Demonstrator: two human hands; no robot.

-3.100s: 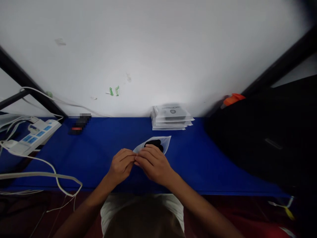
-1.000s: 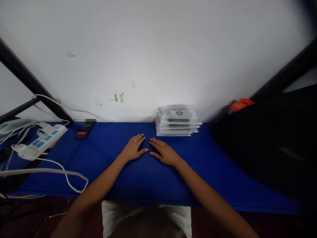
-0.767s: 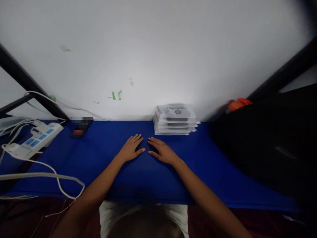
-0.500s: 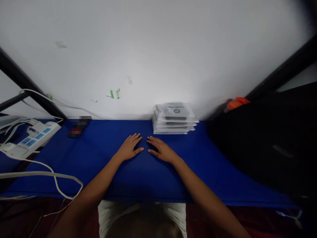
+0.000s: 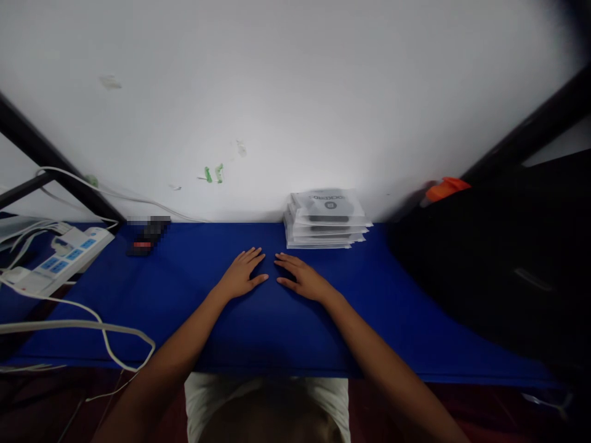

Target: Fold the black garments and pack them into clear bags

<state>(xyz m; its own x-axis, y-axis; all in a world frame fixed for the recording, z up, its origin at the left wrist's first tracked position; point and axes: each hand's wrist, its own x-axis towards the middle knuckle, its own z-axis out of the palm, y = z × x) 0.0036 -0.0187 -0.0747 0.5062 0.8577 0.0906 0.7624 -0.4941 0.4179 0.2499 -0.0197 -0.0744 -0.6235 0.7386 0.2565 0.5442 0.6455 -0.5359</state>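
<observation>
Stack of packets (image 5: 327, 223): at the back of the table, right of the middle, close by the wall; several whitish, translucent packets lie flat one on another, their edges unevenly lined up.
Top packet (image 5: 330, 206): dark lettering, too blurred to read surely, and a small dark emblem; something dark shows through its near part.
Right hand (image 5: 303, 278): flat on the table, palm down, just short of the stack and apart from it; fingers spread, thumb pointing inward.
Left hand (image 5: 241, 275): also palm down, facing the right one across a narrow gap, farther from the stack.
Grip: released on both sides; each hand touches only the table.
Table (image 5: 277, 335): blue top, running along the wall.
Wall (image 5: 295, 92): pale, with green marks (image 5: 213, 173) left of the stack.
Dark object (image 5: 150, 237): back left on the table, pixelated, a red patch on it.
Power strip (image 5: 67, 261): far left, white with blue sockets, white cables around it.
Black bulk (image 5: 480, 271): over the table's right end, well apart from the hands; what it is, I cannot tell.
Orange item (image 5: 447, 188): at the black bulk's upper left edge.
</observation>
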